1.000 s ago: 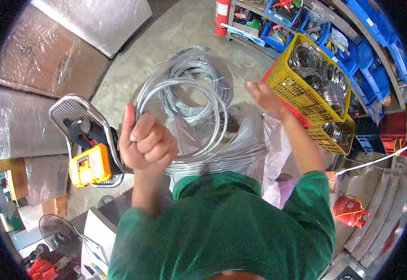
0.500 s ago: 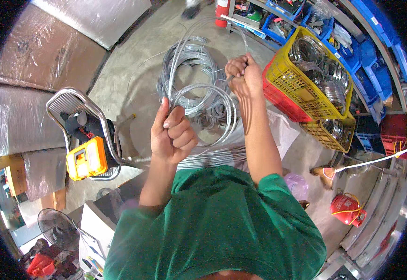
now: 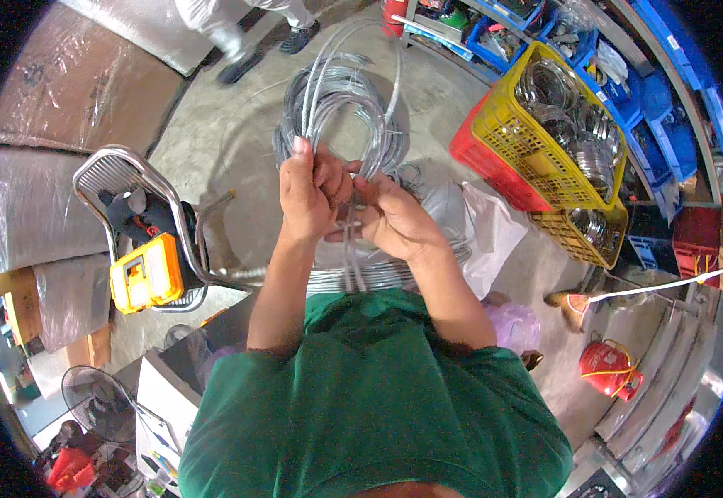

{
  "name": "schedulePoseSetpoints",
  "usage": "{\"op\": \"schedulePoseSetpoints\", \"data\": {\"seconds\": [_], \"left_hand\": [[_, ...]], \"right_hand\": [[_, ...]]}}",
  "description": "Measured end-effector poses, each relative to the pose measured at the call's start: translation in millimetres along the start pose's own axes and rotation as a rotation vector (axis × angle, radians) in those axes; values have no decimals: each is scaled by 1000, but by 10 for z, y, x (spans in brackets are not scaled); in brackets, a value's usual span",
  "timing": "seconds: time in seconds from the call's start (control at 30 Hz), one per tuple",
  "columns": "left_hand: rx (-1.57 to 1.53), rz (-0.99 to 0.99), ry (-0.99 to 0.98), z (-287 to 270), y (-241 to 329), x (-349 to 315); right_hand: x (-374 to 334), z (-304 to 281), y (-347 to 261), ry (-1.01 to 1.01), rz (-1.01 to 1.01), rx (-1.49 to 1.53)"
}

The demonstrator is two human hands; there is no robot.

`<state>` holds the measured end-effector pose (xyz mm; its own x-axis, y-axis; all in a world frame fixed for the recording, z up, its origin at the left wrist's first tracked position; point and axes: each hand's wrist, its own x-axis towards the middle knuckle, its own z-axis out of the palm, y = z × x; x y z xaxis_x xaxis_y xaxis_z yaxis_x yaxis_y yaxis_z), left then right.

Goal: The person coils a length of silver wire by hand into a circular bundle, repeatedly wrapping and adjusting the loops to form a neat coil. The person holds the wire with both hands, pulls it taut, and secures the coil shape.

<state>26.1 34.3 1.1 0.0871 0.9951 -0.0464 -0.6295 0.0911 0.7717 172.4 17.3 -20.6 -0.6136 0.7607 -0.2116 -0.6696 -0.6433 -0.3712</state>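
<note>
My left hand (image 3: 307,195) is closed round several strands of grey metal wire (image 3: 318,93), thumb pointing up along them. The strands rise from this fist, arch over at the top and come down on the right. My right hand (image 3: 399,220) has its fingers bent round the wire close beside the left hand. Strands hang below both hands in front of my shirt; they are partly blurred. On the floor beyond lies a larger coil of grey wire (image 3: 288,116), partly hidden by the held loop. Straight-looking bundled strands (image 3: 316,280) lie just below my hands.
To the right stand a yellow crate (image 3: 535,148) with coiled wire, a red crate (image 3: 479,153) and blue shelf bins (image 3: 656,124). At left, a metal-framed chair (image 3: 191,224) carries a yellow case (image 3: 147,274). A person's legs (image 3: 228,41) show at the top. A broom (image 3: 577,309) lies at right.
My right hand has come down and left, from out at the right to beside my left hand, drawing the wire into a narrower loop. The other person's legs have come further into view.
</note>
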Motion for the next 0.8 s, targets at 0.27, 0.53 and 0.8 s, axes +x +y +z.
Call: {"op": "schedulePoseSetpoints", "data": {"seconds": [0.27,0.53,0.8], "left_hand": [[361,72,-113,-140,-164,-41],[-163,217,-9,-466,911,380],[-506,62,-339,-317,1041,250]], "right_hand": [[46,-234,-219,154,243,-364],[-577,-710,-42,339,-424,-1618],[-800,-1294,69,657,-520,-2038]]}}
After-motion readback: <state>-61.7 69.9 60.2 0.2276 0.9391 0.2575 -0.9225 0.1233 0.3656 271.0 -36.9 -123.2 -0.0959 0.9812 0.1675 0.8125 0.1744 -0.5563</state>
